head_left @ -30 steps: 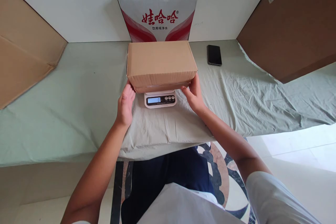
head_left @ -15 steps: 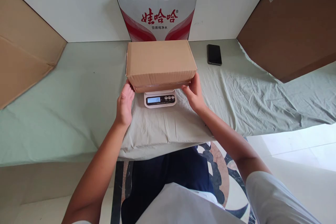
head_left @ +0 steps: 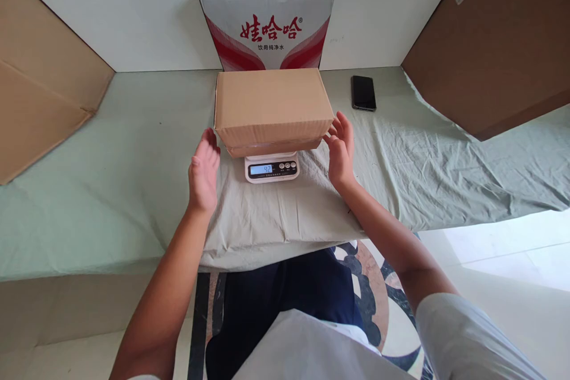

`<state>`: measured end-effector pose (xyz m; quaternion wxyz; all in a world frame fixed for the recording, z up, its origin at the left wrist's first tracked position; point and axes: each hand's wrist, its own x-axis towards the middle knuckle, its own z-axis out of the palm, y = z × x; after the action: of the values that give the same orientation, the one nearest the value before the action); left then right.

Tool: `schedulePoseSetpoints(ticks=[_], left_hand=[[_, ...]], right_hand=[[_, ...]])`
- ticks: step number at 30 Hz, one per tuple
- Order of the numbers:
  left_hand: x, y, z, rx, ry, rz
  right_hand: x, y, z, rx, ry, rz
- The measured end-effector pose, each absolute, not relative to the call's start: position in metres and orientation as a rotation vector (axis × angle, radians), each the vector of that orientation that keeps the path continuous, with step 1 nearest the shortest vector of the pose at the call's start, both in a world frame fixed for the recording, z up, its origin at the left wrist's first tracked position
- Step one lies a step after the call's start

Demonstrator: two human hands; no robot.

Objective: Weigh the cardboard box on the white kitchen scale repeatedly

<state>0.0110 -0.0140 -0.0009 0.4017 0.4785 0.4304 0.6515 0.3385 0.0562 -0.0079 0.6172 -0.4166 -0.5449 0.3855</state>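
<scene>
A closed brown cardboard box [head_left: 272, 108] rests on a small white digital scale [head_left: 271, 168], whose lit display reads 42. My left hand [head_left: 203, 170] is open, palm turned inward, a short gap from the box's lower left corner. At the lower right corner my right hand [head_left: 341, 149] is open too, fingers spread, just clear of the box. Neither hand holds anything.
The scale stands on a table under a pale green cloth [head_left: 133, 166]. A black phone [head_left: 364, 92] lies at the back right. A red-and-white printed carton [head_left: 267, 28] stands behind the box. Large cardboard sheets lean at left [head_left: 40, 77] and right [head_left: 499, 41].
Both hands have let go of the box and drawn apart from its corners. The box stays on the scale, and the display has risen to 42.
</scene>
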Motion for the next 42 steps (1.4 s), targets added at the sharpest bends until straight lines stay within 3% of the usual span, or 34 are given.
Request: schedulePoseSetpoints(ticks=[11,42], left_hand=[[0.009,-0.014,0.006,1.217,1.254,1.584],[0.008,-0.014,0.004,1.229,1.235,1.577]], right_hand=[[0.333,0.054,0.006,-0.993,-0.881,1.028],[0.332,0.054,0.003,-0.948,-1.039,1.010]])
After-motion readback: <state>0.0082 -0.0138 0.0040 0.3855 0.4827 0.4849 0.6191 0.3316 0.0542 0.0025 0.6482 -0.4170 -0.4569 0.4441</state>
